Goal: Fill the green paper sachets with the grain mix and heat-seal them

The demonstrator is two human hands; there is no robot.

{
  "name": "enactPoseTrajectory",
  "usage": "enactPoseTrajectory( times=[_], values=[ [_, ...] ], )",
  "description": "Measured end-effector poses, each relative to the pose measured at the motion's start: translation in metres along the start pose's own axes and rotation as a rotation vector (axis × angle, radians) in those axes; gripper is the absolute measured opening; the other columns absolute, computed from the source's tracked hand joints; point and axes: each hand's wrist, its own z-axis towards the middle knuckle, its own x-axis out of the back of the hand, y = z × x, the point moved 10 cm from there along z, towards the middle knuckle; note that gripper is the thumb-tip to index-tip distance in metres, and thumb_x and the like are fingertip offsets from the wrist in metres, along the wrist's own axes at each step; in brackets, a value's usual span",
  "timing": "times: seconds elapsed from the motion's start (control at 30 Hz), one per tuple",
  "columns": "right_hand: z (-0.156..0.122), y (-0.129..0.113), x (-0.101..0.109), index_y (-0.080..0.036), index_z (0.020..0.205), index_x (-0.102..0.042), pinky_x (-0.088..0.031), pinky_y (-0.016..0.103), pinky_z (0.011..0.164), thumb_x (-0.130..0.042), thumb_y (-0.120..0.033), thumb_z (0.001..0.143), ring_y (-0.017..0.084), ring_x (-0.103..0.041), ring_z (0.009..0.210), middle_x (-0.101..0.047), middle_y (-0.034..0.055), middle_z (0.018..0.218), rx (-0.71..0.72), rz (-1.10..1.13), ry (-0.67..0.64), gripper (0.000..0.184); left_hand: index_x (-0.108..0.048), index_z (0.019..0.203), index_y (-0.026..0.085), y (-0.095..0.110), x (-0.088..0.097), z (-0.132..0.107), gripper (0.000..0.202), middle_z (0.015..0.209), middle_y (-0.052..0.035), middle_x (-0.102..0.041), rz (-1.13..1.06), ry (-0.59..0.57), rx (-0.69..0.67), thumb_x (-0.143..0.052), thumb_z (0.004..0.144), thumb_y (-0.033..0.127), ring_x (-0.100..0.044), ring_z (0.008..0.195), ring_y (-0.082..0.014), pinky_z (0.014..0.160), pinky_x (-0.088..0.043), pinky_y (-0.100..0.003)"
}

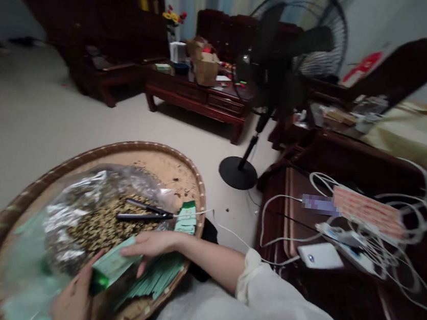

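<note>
"Where's the green packet (114, 266)?"

"Lower centre of the frame, over the round woven tray (201, 189), its long axis slanting from lower left to upper right."

"And the fingers?"

"The left hand (77, 293) has its fingers clamped on the lower-left end. The right hand (155, 243) pinches the upper-right end, thumb on top; its fingertips underneath are partly hidden."

"Which hand is nearer the black two-armed tool (145, 218)?"

"The right, just below it in the frame. The tool's two arms stand apart, pointing left over the pellet heap (103, 229)."
</note>
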Motion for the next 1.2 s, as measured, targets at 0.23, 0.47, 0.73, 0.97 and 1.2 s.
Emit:
enactPoseTrajectory(
  times=[0.23,0.47,0.73,0.97,1.2],
  values=[
    [-0.001,-0.008,0.011,-0.014,0.091,-0.065,-0.047,0.024,0.065,-0.050,-0.059,0.081,0.013,-0.057,0.077,-0.064,0.0034,0.086,0.154,-0.161,0.181,0.049,-0.059,0.120,0.021,0.083,0.001,-0.046,0.054,0.116,-0.0108,-0.065,0.292,0.157,-0.671,-0.072,0.068,0.034,-0.052,0.103,-0.0303,0.094,-0.039,-0.045],
    [-0.002,-0.005,0.001,-0.014,0.067,-0.056,-0.040,0.025,0.061,-0.050,-0.055,0.083,0.011,-0.045,0.062,-0.051,-0.0019,0.065,0.123,-0.471,0.205,0.043,-0.047,0.128,0.016,0.075,-0.025,-0.062,0.053,0.119,-0.0119,-0.061,0.363,0.062,-0.700,-0.061,0.076,0.014,-0.052,0.099,-0.0250,0.087,-0.047,-0.042],
    [-0.014,-0.044,0.028,-0.016,0.090,-0.060,-0.052,0.033,0.070,-0.043,-0.047,0.087,0.020,-0.063,0.082,-0.066,0.0071,0.087,0.296,-0.297,0.458,0.035,-0.055,0.113,0.017,0.054,0.004,-0.048,0.039,0.102,-0.0102,-0.066,0.247,0.233,-0.601,-0.061,0.075,0.019,-0.060,0.093,-0.0246,0.082,-0.051,-0.041],
    [0.010,-0.038,0.018,-0.013,0.136,-0.037,-0.034,0.042,0.105,-0.062,-0.010,0.073,0.027,-0.040,0.126,-0.042,0.0182,0.138,0.316,-1.148,0.501,0.068,-0.058,0.110,0.015,0.024,0.031,-0.040,0.038,0.098,-0.0099,-0.066,0.148,0.312,-0.436,-0.063,0.074,0.026,-0.064,0.082,-0.0209,0.064,-0.055,-0.031],
    [0.047,-0.053,0.005,-0.017,0.130,-0.044,-0.040,0.040,0.095,-0.066,-0.010,0.069,0.027,-0.044,0.112,-0.045,0.0149,0.126,0.236,-1.383,0.458,0.065,-0.058,0.109,0.016,0.016,0.032,-0.041,0.037,0.099,-0.0098,-0.065,0.116,0.299,-0.390,-0.063,0.074,0.027,-0.064,0.084,-0.0206,0.065,-0.055,-0.031]
  ],
)
